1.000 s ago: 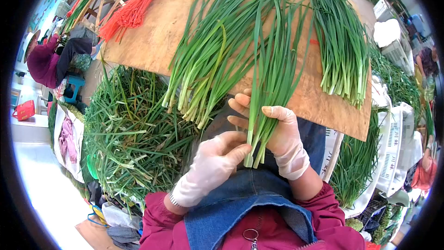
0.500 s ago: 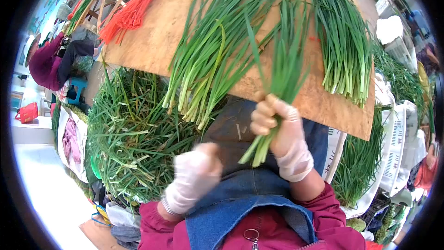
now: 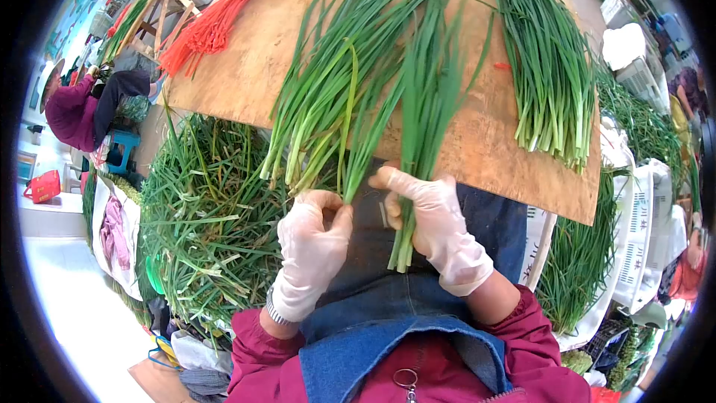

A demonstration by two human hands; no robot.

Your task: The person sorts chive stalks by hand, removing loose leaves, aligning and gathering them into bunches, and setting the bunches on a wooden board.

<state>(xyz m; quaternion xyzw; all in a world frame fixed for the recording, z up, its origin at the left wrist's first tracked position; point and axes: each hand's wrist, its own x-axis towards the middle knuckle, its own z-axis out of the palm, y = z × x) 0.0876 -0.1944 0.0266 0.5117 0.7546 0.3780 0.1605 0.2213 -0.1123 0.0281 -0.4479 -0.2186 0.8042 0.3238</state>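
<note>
My left hand (image 3: 315, 242), in a pale glove, pinches the lower end of some green stalks (image 3: 365, 145) at the board's near edge. Gloved too, my right hand (image 3: 436, 227) is closed around a bunch of green stalks (image 3: 429, 104), whose pale ends stick out below the fingers. The bunch's leaves fan up over the wooden board (image 3: 239, 67). A loose pile of long green stalks (image 3: 321, 97) lies on the board, just beyond my left hand. Farther right lies another pile (image 3: 548, 75) with its pale ends toward me.
Red ties (image 3: 216, 22) lie at the board's far left. A heap of leaf scraps (image 3: 216, 216) stands left of my lap. White crates (image 3: 634, 239) and more greens (image 3: 578, 269) are at the right. A person (image 3: 74, 112) sits at the far left.
My left hand has moved up to the board's edge and closed on stalks there. My right hand has shifted slightly left and tilted its bunch, still holding it.
</note>
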